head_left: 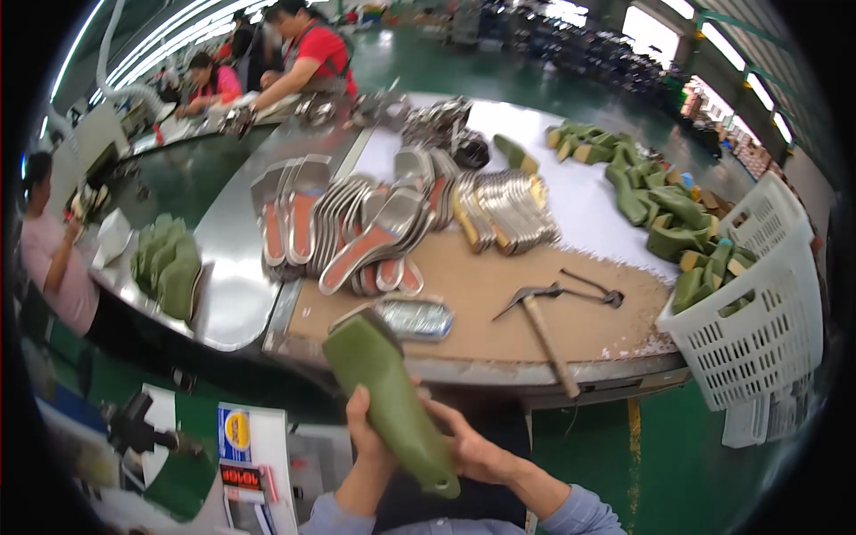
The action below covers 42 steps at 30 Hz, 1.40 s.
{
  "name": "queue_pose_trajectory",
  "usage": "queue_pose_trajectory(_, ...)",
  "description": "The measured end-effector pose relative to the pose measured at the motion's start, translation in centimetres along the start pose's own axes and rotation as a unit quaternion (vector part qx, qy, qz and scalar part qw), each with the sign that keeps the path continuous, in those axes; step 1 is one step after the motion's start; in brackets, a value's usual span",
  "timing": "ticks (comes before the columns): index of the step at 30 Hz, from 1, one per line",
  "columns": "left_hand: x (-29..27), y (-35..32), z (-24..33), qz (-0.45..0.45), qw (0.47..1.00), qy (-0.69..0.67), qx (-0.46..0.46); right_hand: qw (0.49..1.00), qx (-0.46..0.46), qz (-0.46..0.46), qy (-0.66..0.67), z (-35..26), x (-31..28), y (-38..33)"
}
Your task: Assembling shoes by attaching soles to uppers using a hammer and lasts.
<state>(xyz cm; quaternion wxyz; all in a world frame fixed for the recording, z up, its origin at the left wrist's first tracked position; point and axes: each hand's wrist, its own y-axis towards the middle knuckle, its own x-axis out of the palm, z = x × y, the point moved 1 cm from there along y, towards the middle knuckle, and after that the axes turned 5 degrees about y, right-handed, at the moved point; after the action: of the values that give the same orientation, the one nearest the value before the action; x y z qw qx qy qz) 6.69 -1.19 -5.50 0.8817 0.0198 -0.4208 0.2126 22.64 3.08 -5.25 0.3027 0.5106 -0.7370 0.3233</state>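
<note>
A green shoe last (392,401) is held up over the near edge of the workbench, its broad end up and away from me and its narrow end toward my body. My left hand (367,432) grips its left side, thumb along the green surface. On the other side my right hand (477,453) wraps round the last, with some fingers hidden behind it. A dark edge shows along the upper end of the last; what it belongs to is hidden. Just beyond lies a shiny silver, oblong item (415,318). Stacked insoles (379,236) with reddish-brown and silvery faces stand farther back.
A hammer (548,343) and pincers (588,290) lie on the brown board (464,276). A white basket (740,330) holding lasts stands right, by a heap of green lasts (660,196). More lasts (169,267) stand left. Several people work around the benches.
</note>
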Motion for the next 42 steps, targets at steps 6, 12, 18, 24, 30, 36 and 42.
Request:
queue_pose_trajectory(6, 0.4, 2.1, 2.2, -0.040, 0.978, 0.137, 0.153, 0.969, -0.137, 0.063, -0.196, -0.5, -1.1, -0.5)
queue_pose_trajectory(12, 2.5, 4.4, 5.6, -0.072, 0.956, -0.021, 0.285, 0.692, -0.327, 0.127, -0.631, -5.5, -1.7, 2.1)
queue_pose_trajectory(18, -3.1, 4.5, 4.3, 0.076, 0.949, -0.044, 0.304, 0.640, -0.370, 0.088, -0.667, -4.6, -3.3, 5.4)
queue_pose_trajectory(24, -9.0, 2.4, 6.1, 0.246, 0.882, 0.313, 0.252, 0.632, -0.304, 0.103, -0.706, -2.2, -2.8, 6.4)
queue_pose_trajectory(30, 1.2, 10.7, 7.9, -0.142, 0.611, 0.745, 0.225, 0.620, -0.351, 0.098, -0.695, -1.8, -4.1, 6.2)
queue_pose_trajectory(36, 2.4, 17.8, 3.3, -0.229, 0.389, 0.889, 0.081, 0.626, -0.363, 0.109, -0.681, -1.3, -3.4, 6.1)
queue_pose_trajectory(42, 2.3, 18.1, 3.1, -0.228, 0.408, 0.876, 0.122, 0.634, -0.373, 0.105, -0.669, -1.7, -3.6, 6.1)
